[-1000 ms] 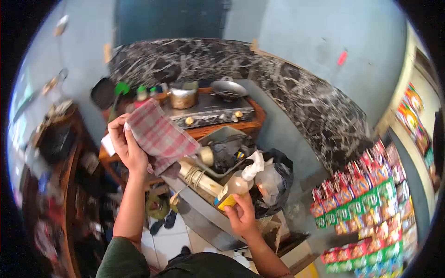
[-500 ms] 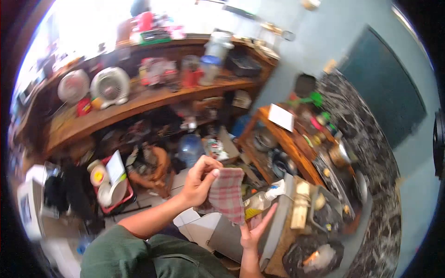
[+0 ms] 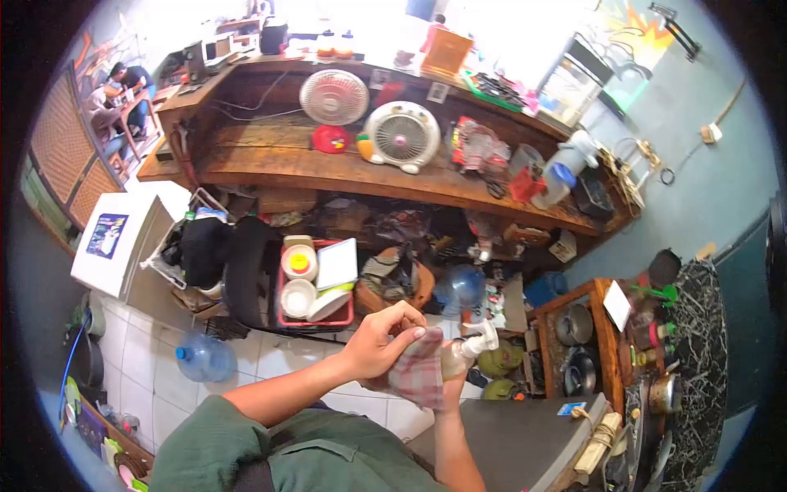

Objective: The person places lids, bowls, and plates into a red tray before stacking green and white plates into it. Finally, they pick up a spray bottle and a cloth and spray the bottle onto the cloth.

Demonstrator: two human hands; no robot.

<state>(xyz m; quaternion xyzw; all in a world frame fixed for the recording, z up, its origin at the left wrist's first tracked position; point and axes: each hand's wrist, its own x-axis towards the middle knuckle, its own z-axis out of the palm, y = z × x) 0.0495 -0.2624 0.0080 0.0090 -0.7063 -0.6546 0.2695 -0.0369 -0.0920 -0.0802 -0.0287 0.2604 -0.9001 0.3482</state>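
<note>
My left hand (image 3: 384, 340) is closed on the upper edge of a checked cloth (image 3: 420, 373), pink and grey, which hangs down from my fingers. Just right of the cloth stands a clear spray bottle (image 3: 452, 359) with a white trigger head (image 3: 482, 338) pointing up and right. My right hand (image 3: 452, 394) is around the lower part of the bottle, its fingers mostly hidden behind cloth and bottle. The cloth touches or overlaps the bottle's left side.
A grey chest-like surface (image 3: 512, 435) lies below right. A red crate (image 3: 316, 321) holds bowls and containers. A water jug (image 3: 205, 357) stands on the tiled floor. Fans (image 3: 402, 137) sit on the wooden counter shelf (image 3: 270, 168). A wooden rack (image 3: 611, 353) with pans is at right.
My view has swung left, bringing the fridge, floor jug and distant people into sight. The right hand's spread fingers have come in around the bottle, and cloth and bottle are closer together.
</note>
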